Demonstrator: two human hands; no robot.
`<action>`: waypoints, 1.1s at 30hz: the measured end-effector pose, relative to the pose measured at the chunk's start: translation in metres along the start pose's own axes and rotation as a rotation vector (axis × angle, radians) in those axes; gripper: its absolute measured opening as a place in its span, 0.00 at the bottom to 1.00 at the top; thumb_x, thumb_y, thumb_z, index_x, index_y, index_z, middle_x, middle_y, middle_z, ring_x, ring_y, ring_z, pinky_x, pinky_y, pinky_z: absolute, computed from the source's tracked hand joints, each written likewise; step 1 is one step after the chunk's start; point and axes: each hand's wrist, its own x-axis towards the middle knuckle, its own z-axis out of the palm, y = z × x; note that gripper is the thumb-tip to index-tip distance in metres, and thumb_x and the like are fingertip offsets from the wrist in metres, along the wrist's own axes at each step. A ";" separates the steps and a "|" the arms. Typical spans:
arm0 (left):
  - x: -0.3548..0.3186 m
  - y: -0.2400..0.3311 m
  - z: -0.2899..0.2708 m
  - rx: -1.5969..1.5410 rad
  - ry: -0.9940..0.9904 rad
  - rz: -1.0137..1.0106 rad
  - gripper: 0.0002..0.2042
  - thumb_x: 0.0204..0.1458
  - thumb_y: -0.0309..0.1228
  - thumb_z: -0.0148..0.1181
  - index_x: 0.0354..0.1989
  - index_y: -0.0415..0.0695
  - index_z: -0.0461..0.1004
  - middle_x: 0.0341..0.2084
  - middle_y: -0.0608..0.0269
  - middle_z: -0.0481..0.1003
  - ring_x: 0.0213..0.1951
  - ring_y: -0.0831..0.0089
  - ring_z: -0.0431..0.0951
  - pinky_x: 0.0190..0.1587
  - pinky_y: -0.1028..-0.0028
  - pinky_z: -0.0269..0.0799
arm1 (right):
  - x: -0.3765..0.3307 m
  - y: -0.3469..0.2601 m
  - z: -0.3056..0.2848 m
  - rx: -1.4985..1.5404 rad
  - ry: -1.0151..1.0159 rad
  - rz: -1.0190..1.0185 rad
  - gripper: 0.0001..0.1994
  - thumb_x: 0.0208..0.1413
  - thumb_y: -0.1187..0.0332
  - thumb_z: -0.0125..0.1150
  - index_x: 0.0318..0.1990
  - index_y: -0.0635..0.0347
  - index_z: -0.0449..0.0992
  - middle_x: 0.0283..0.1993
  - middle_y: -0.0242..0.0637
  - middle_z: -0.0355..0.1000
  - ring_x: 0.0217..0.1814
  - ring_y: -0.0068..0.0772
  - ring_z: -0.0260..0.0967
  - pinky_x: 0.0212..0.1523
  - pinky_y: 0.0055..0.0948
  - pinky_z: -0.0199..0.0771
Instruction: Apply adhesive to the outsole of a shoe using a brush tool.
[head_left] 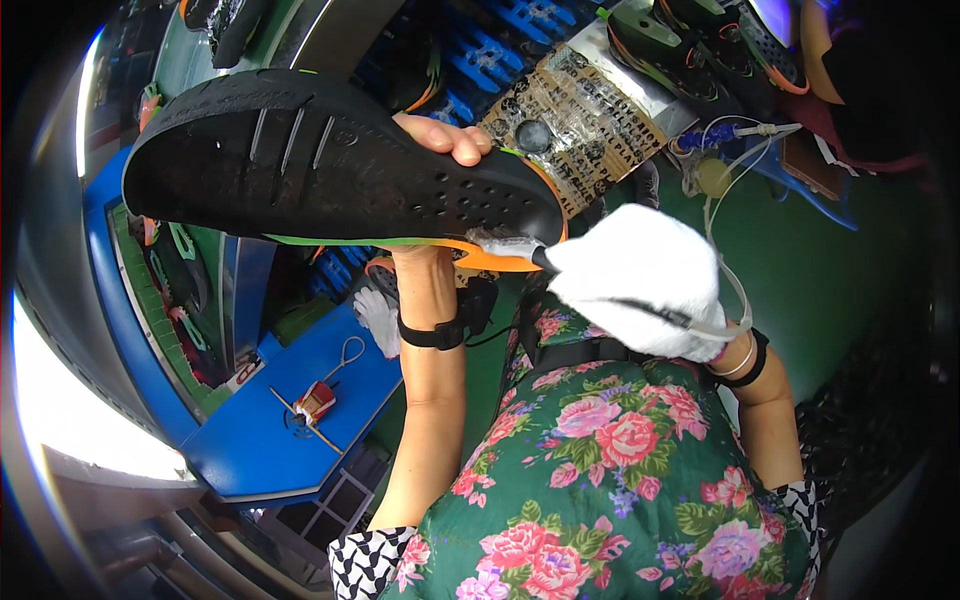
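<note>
Your left hand [440,135] holds the black shoe [330,160] up, sole facing you, fingers [462,143] closed around its edge. Your gloved right hand [640,280] grips the small brush [505,246] at the orange rim. Keep the shoe steady and brush with light, even strokes.

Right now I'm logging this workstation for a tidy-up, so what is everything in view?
Black rubber shoe sole with orange and green edging: one, held up at centre-left.
Small brush: one, pale bristles, against the sole's edge.
Blue work surface: one, lower left.
Small red tool: one, on the blue surface.
Dark shoes with orange trim: several, top right.
Black wristband: one, left wrist.
Hands: left hand bare, gripping the sole; right hand in a white glove, holding the brush.
</note>
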 end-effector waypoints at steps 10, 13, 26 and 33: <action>0.005 0.003 0.003 0.004 -0.004 0.041 0.26 0.64 0.48 0.58 0.46 0.30 0.74 0.36 0.42 0.79 0.42 0.55 0.83 0.57 0.56 0.75 | -0.005 0.001 0.008 -0.053 -0.007 -0.089 0.15 0.47 0.76 0.75 0.45 0.57 0.87 0.43 0.37 0.84 0.38 0.40 0.80 0.38 0.34 0.80; 0.004 0.006 0.002 0.009 -0.004 0.047 0.27 0.64 0.49 0.59 0.46 0.30 0.74 0.36 0.42 0.80 0.43 0.55 0.83 0.57 0.56 0.75 | -0.004 0.000 0.004 -0.041 -0.011 -0.090 0.14 0.48 0.75 0.75 0.45 0.54 0.87 0.46 0.38 0.84 0.39 0.39 0.81 0.37 0.34 0.80; -0.002 0.001 -0.007 -0.015 0.041 0.005 0.31 0.62 0.55 0.58 0.48 0.29 0.73 0.37 0.41 0.79 0.44 0.55 0.81 0.59 0.57 0.73 | -0.002 -0.013 0.015 -0.047 -0.085 -0.176 0.16 0.53 0.75 0.70 0.51 0.54 0.86 0.49 0.40 0.83 0.45 0.42 0.81 0.44 0.37 0.83; 0.002 -0.006 0.003 -0.089 0.003 0.031 0.32 0.63 0.54 0.57 0.48 0.27 0.73 0.40 0.42 0.78 0.45 0.53 0.81 0.58 0.55 0.74 | -0.004 -0.019 0.019 -0.164 -0.109 -0.148 0.14 0.52 0.72 0.74 0.48 0.51 0.87 0.48 0.37 0.84 0.43 0.38 0.82 0.44 0.37 0.84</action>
